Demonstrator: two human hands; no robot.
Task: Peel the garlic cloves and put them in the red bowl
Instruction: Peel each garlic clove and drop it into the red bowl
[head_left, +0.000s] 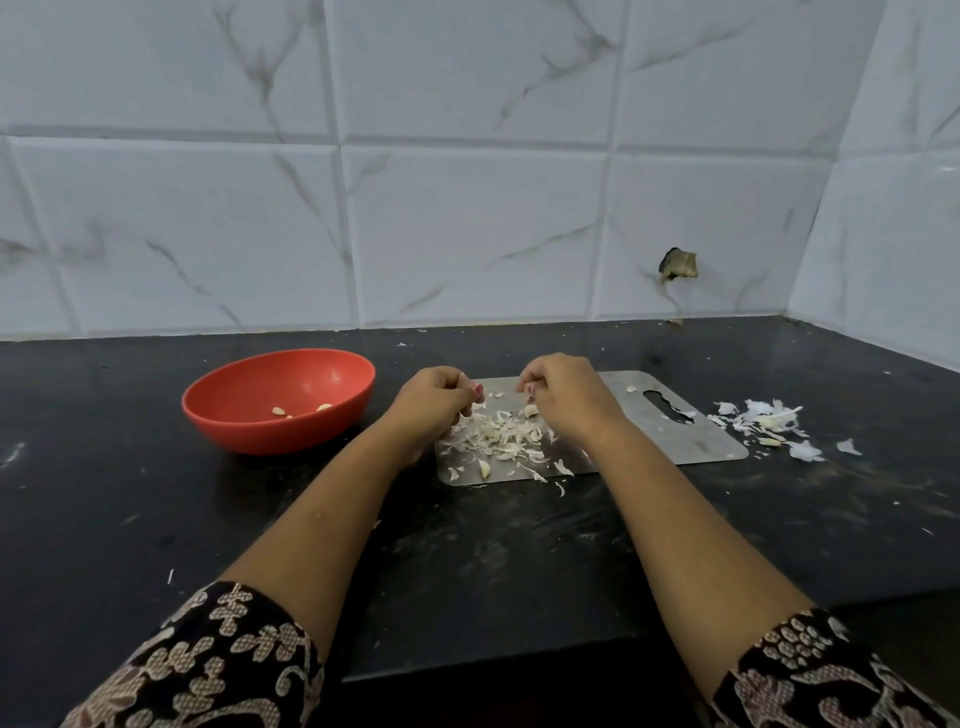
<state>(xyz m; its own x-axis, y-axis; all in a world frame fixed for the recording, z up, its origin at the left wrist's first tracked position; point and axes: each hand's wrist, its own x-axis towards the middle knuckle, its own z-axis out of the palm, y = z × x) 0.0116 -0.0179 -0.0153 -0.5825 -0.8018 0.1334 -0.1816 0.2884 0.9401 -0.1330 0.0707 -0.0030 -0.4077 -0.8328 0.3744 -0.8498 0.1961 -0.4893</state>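
Garlic cloves (531, 410) are small, light and firm under dry, flaky skin, and probably slick once bare; best taken by the ends between fingertips, a nail lifting the skin at the root; the right hand (566, 400) pinches a small pale piece, probably a clove (529, 389); the left hand (434, 402) has curled fingers, around what I cannot tell; beneath both hands lies one metal board (691, 441) with a heap of skins (504, 434) and about three loose cloves; left of the left hand, one red bowl (234, 431) holds three peeled ones; right of the right hand, a second heap (763, 418).
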